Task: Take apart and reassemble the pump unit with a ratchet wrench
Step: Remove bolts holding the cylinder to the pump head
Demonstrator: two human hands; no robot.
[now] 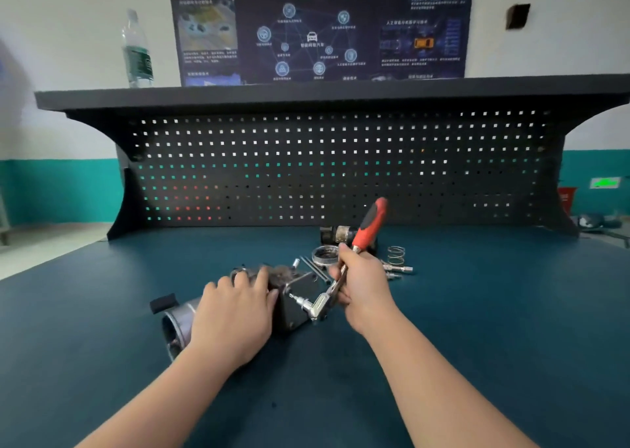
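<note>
Right hand grips chrome ratchet wrench against metal pump unit.

The surface has a matt, dark teal covering that looks smooth. The ratchet wrench has a bright, glossy metal head and shaft, and a handle of red and black plastic. The pump unit is of dull grey metal with a darker matt end plate. The spring near the back edge is shiny metal wire. The pegboard behind is matt black.
</note>
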